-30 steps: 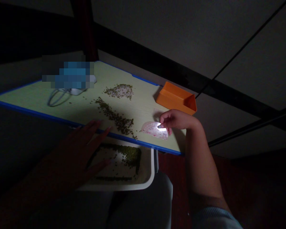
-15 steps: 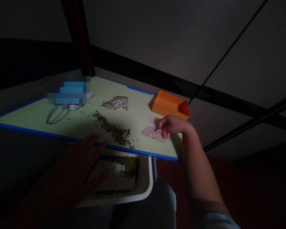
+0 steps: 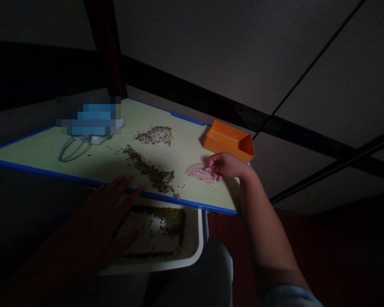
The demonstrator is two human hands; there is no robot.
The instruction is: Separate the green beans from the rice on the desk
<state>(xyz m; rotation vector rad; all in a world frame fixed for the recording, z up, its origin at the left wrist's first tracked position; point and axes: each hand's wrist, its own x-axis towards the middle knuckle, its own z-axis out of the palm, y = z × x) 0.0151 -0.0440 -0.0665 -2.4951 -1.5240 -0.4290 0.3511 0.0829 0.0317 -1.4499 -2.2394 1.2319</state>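
The protractor [image 3: 197,173] had edged left toward the near seeds [image 3: 159,176], long axis pointing roughly their way. The right hand [image 3: 226,164] pinched its right end; the left hand [image 3: 107,213] spread, apparently empty.

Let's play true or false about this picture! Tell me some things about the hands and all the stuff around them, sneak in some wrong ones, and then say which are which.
1. The right hand holds a see-through protractor. True.
2. The open box beyond that hand is blue. False: the box is orange.
3. Two patches of small greenish grains lie on the table. True.
4. The left hand is gripping a cup. False: the left hand is spread open by the table's near edge, with no cup in it.
5. The white tray below the table's near edge has more grains in it. True.
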